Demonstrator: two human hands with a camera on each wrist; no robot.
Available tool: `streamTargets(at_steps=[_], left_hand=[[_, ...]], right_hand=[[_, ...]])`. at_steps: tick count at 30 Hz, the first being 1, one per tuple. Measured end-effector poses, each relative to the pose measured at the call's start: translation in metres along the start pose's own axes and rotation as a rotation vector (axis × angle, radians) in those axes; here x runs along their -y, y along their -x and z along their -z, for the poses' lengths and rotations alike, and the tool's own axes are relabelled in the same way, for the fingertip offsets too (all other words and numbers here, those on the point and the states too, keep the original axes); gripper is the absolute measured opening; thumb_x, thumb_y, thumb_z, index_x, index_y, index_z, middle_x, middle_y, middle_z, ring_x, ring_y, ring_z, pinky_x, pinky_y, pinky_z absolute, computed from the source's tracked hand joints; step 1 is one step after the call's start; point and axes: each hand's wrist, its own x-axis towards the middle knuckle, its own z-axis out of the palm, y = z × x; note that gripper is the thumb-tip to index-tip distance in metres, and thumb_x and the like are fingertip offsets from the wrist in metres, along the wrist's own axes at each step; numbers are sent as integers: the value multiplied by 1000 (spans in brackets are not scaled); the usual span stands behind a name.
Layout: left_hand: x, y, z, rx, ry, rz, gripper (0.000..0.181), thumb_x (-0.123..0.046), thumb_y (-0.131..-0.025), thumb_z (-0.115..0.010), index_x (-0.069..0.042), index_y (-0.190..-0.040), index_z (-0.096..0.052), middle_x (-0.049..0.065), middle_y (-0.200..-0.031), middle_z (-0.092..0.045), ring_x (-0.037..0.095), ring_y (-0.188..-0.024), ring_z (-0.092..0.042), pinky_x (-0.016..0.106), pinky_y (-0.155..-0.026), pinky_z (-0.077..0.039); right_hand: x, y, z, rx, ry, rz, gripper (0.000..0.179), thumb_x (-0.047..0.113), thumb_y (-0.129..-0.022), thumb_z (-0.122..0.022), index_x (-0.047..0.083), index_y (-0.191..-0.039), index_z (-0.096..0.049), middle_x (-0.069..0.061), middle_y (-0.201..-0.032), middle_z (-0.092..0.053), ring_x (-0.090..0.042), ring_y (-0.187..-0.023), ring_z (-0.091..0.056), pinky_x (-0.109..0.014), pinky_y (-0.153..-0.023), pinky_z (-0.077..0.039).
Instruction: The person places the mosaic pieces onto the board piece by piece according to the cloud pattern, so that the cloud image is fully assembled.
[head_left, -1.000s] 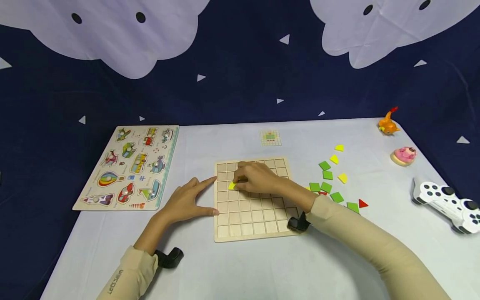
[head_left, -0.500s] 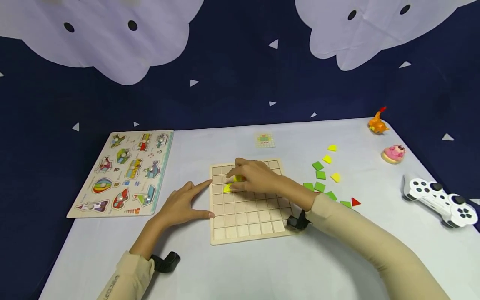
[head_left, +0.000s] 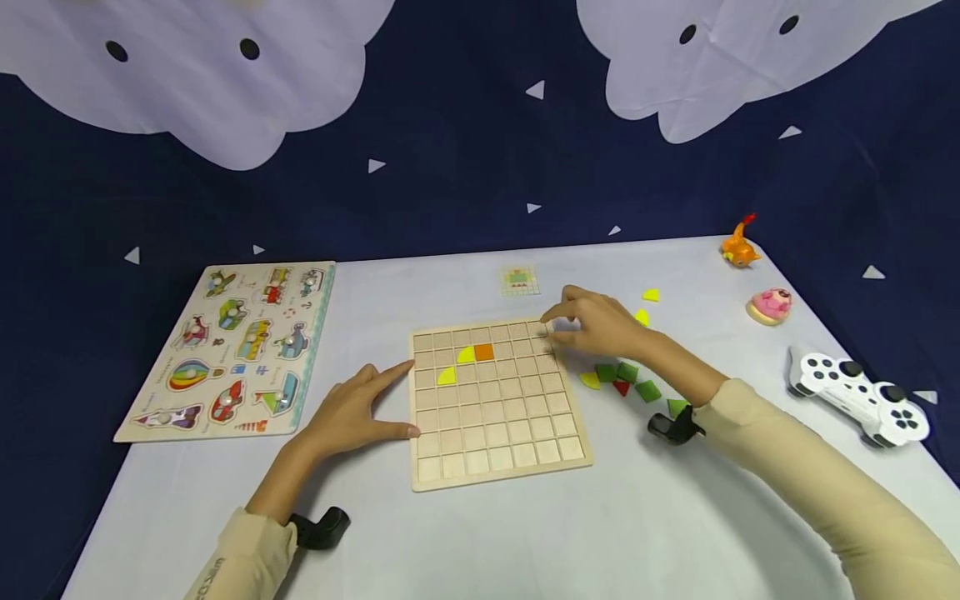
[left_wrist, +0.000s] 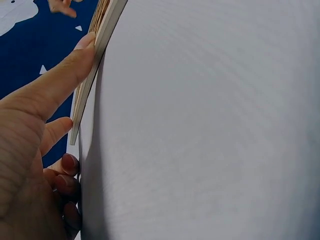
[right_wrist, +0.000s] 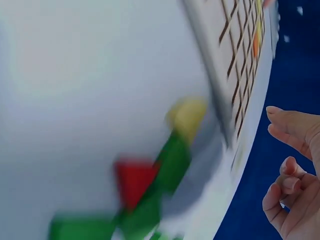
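A wooden grid board (head_left: 495,414) lies on the white table. In its upper left cells sit two yellow quarter-round tiles (head_left: 447,377) and an orange square tile (head_left: 483,352). My left hand (head_left: 347,422) rests at the board's left edge, thumb and index finger extended and touching it; the left wrist view shows the thumb (left_wrist: 75,65) against the board's side. Over the board's upper right edge hovers my right hand (head_left: 600,327), fingers loosely bent, nothing between them. Below it lie green square tiles (head_left: 627,372), a red triangle tile (head_left: 621,388) and a yellow tile (head_left: 590,381).
Behind the board lies a small pattern card (head_left: 519,281). A vehicle peg puzzle (head_left: 232,350) occupies the left. At the right are an orange toy (head_left: 739,246), a pink toy (head_left: 771,306) and a white game controller (head_left: 858,396). More yellow tiles (head_left: 651,295) lie behind my right hand.
My right hand has let go of the yellow tile and moved right, from the upper left cells to the right edge, uncovering the orange tile. My left hand stays at the board's edge.
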Motion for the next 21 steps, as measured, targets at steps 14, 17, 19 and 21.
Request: streamTargets(at_steps=[14, 17, 19, 21], left_hand=[[0, 0, 0, 9, -5, 9, 101, -65, -67, -80, -26, -152, -42, 3, -87, -47, 18, -67, -37, 31, -61, -31], [0, 0, 0, 10, -4, 6, 101, -66, -68, -80, -27, -152, -41, 3, -88, -47, 18, -67, -37, 31, -61, -31], [0, 0, 0, 11, -2, 7, 101, -65, -68, -80, -27, -152, -41, 3, -88, -47, 18, -67, -37, 31, -61, -31], [0, 0, 0, 11, -1, 8, 101, -65, -67, -80, -27, -152, -41, 4, -88, -46, 18, -66, -36, 31, -60, -30]], right_hand=[[-60, 63, 24, -17, 39, -204, 26, 20, -89, -74, 9, -113, -76, -7, -85, -53, -18, -71, -45, -32, -59, -36], [-70, 78, 26, -13, 41, -237, 26, 18, -88, -74, 7, -112, -76, -7, -85, -53, -18, -72, -45, -31, -60, -36], [-76, 87, 27, -12, 49, -253, 26, 14, -87, -73, 5, -112, -75, -6, -85, -54, -18, -72, -45, -31, -60, -36], [-81, 95, 29, -3, 64, -262, 26, 12, -87, -72, 4, -111, -75, -6, -86, -54, -17, -72, -45, -31, -60, -36]])
